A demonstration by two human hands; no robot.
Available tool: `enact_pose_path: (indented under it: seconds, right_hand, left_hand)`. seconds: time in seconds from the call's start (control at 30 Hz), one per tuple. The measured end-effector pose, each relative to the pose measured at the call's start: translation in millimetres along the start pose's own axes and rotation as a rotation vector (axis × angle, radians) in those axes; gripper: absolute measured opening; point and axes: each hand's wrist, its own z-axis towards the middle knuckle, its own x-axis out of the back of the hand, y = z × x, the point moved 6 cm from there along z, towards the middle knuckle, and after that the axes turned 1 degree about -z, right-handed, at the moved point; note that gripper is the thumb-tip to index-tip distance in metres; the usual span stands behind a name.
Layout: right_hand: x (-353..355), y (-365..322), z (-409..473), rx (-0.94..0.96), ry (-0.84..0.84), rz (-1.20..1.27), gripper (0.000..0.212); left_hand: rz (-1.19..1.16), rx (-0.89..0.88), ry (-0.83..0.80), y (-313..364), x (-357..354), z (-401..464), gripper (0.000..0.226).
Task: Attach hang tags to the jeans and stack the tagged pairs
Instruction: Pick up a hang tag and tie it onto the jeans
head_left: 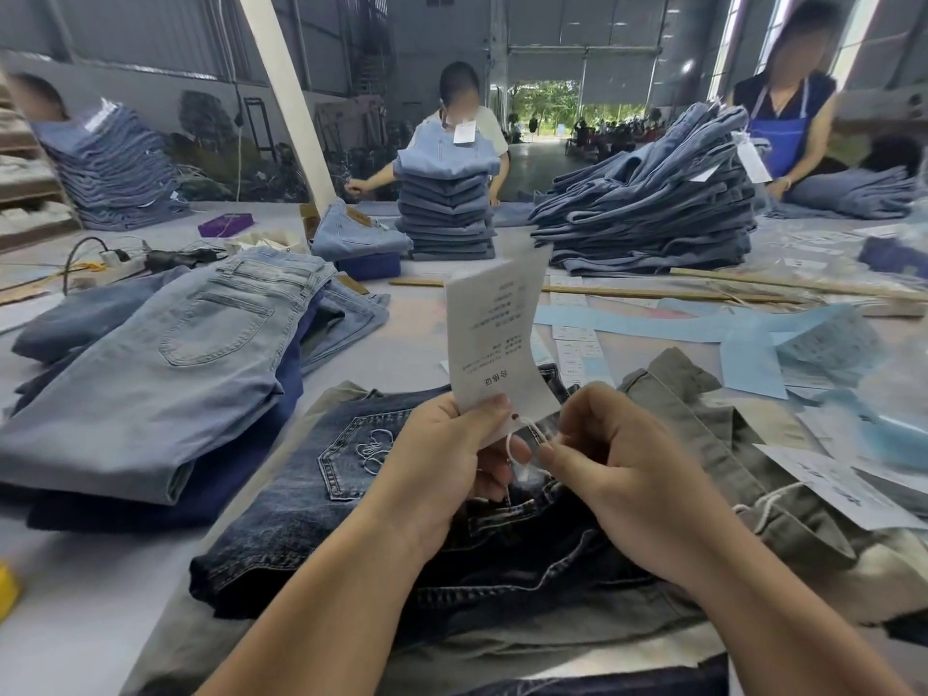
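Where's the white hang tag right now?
Head view, centre: the white hang tag stands upright above the dark jeans, lower edge pinched by the left hand; the right hand pinches its string.

White paper hang tag (494,334), printed text upside down, held upright above dark blue jeans (311,499); white string loop (517,444) at tag's lower corner. Jeans lie flat on worktop, back pocket up.

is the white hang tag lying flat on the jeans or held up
Held up. The left hand pinches the hang tag by its lower edge, so it stands curled above the dark jeans; the right hand pinches its string.
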Motion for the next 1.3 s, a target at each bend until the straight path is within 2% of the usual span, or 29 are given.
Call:
enact_pose_path:
  seconds: [0.1,0.3,0.37,0.43,0.5,0.53,0.6,0.67,0.7,0.8,0.83,0.9,0.97,1.0,1.07,1.13,1.2,1.3]
  right_hand:
    - [1,-5,-4,0.067,-0.015,-0.008,0.022]
    - [-1,-9,-3,0.082,-0.002,-0.042,0.004]
    - [-1,-8,-2,0.084,-0.007,-0.043,0.011]
    - [-1,-6,-1,0.08,-0.007,-0.034,0.017]
    - [-1,-4,-1,0.074,-0.005,-0.018,0.019]
    - [-1,-4,0,0.071,-0.007,-0.014,0.019]
    - [-1,-4,0,0.07,-0.008,0.0,0.018]
    - [-1,-4,0,0.068,-0.009,0.012,0.016]
    - [-1,-4,0,0.066,-0.015,0.014,0.016]
    - [-1,-4,-1,0.056,-0.04,0.028,0.017]
    - [-1,-4,-1,0.053,-0.044,0.028,0.018]
    - [0,-4,-2,0.049,-0.043,0.02,0.017]
    - [0,-2,-3,0.041,-0.038,0.012,0.016]
    - [0,-2,-3,0.037,-0.037,0.009,0.015]
    - [0,-1,-2,0.033,-0.033,0.007,0.015]
    - [0,-1,-2,0.035,-0.034,0.02,0.015]
    - [0,-1,-2,0.038,-0.045,0.047,0.015]
    - [1,-1,-1,0.031,-0.044,0.057,0.017]
  left_hand:
    - [-0.008,-0.013,0.001,4,-1,2,0.018]
    - [0.027,0.016,-0.009,7,-9,6,0.017]
    - [0.118,-0.001,0.045,7,-5,8,0.024]
    - [0.368,-0.097,0.178,10,7,6,0.044]
    - [0.663,-0.292,0.314,18,15,-3,0.066]
    - [0.761,-0.408,0.33,23,13,-9,0.074]
    - [0.858,-0.588,0.322,27,6,-18,0.081]
    - [0.916,-0.649,0.358,31,5,-20,0.079]
    - [0.892,-0.615,0.373,32,8,-16,0.076]
    - [0.541,-0.252,0.366,23,24,10,0.06]
    - [0.535,-0.188,0.39,21,28,15,0.059]
    - [0.763,-0.164,0.424,20,30,17,0.082]
    - [0.957,-0.272,0.443,25,24,9,0.102]
    - [0.972,-0.386,0.43,30,18,3,0.096]
    - [0.919,-0.612,0.251,37,4,-7,0.052]
    - [0.8,-0.603,-0.036,35,-9,-12,0.014]
    - [0.747,-0.54,-0.199,32,-15,-16,0.006]
    - [0.762,-0.541,-0.181,33,-12,-14,0.008]
